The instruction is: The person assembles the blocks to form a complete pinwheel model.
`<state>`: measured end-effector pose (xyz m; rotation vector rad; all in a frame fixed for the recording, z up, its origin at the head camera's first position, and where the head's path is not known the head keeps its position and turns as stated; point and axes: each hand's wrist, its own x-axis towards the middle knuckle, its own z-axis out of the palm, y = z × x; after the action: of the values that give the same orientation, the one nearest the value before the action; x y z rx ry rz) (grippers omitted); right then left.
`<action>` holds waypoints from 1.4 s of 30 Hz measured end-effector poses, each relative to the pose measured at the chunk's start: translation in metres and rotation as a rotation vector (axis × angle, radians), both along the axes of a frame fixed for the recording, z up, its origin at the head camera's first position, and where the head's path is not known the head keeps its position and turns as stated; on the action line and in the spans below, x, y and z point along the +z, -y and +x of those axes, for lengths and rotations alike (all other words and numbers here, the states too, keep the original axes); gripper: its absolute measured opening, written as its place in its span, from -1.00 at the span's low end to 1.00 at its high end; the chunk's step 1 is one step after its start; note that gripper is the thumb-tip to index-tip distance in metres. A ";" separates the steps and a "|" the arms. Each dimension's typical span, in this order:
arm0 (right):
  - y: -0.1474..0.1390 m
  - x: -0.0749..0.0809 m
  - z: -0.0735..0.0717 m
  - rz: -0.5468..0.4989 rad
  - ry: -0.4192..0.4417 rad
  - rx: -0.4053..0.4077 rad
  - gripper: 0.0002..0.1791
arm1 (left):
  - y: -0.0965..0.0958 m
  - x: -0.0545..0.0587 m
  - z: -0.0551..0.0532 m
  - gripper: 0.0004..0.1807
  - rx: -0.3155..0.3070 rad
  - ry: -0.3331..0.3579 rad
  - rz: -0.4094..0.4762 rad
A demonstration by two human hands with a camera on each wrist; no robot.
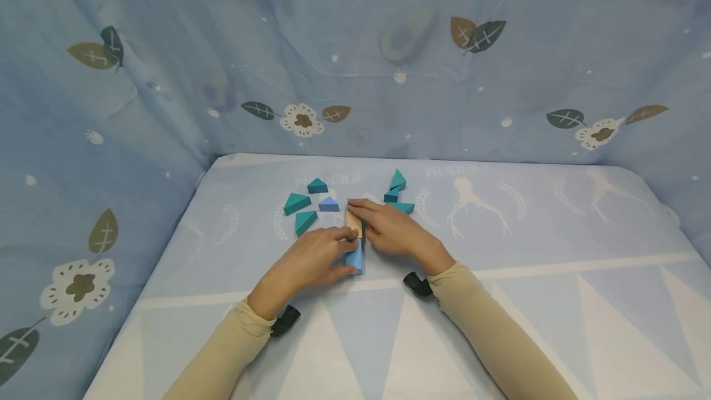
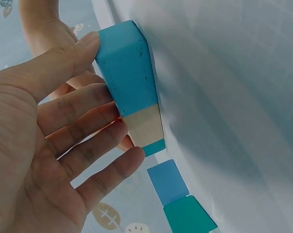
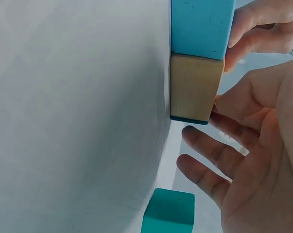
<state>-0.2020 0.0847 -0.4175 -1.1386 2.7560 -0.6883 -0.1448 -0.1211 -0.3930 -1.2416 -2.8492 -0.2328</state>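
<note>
A light-blue block (image 1: 354, 257) and a plain wooden block (image 1: 353, 222) lie end to end in a row on the table. My left hand (image 1: 319, 258) touches the row from the left; its thumb rests at the near end of the blue block (image 2: 129, 68), the other fingers fairly straight along the row. From the right, my right hand (image 1: 397, 227) touches the wooden block (image 3: 195, 87), with a finger reaching its far end and the lower fingers free. A thin teal piece (image 2: 154, 147) shows at the wooden block's far end.
Left of the row lie several teal wedge blocks (image 1: 297, 203) and a smaller blue triangular block (image 1: 329, 204). Beyond the right hand stand more teal blocks (image 1: 398, 180), one close to the knuckles (image 1: 402, 207). A patterned curtain (image 1: 355, 54) rises behind the table.
</note>
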 end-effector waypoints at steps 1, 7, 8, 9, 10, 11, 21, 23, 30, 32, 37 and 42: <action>0.000 0.000 0.000 -0.002 -0.008 0.003 -0.43 | 0.000 0.000 0.000 -0.48 -0.002 -0.003 0.000; -0.001 0.000 0.002 0.003 -0.029 0.010 -0.45 | 0.000 0.000 -0.001 -0.48 -0.005 -0.005 -0.003; -0.001 0.000 0.002 0.006 -0.031 0.010 -0.45 | 0.000 0.000 -0.001 -0.48 -0.006 -0.005 -0.002; -0.001 0.000 0.002 0.007 -0.033 0.011 -0.46 | 0.000 0.000 -0.001 -0.48 -0.008 -0.006 -0.002; 0.000 0.000 0.002 0.008 -0.036 0.012 -0.46 | 0.000 -0.001 -0.001 -0.48 -0.009 -0.007 -0.001; 0.000 0.000 0.002 0.012 -0.037 0.011 -0.45 | 0.000 -0.001 -0.001 -0.48 -0.010 -0.008 0.001; 0.002 0.002 0.003 0.058 -0.009 0.002 -0.43 | 0.000 -0.001 0.000 -0.50 -0.012 -0.023 0.007; 0.002 0.002 0.003 0.063 -0.010 0.000 -0.43 | -0.001 -0.001 0.000 -0.50 -0.013 -0.025 0.008; 0.002 0.003 0.004 0.061 -0.031 0.004 -0.46 | -0.001 -0.001 0.000 -0.51 -0.018 -0.031 0.010; 0.001 0.003 0.005 0.062 -0.035 0.004 -0.47 | -0.001 -0.001 0.000 -0.50 -0.018 -0.032 0.011; 0.002 0.003 0.005 0.073 -0.044 0.004 -0.48 | -0.001 -0.002 0.000 -0.49 -0.013 -0.029 0.013; 0.001 0.004 0.006 0.080 -0.044 0.001 -0.48 | -0.001 -0.002 0.000 -0.49 -0.014 -0.026 0.013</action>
<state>-0.1959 0.0836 -0.4136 -1.1523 2.7916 -0.5539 -0.1447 -0.1201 -0.3945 -1.2532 -2.8131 -0.2331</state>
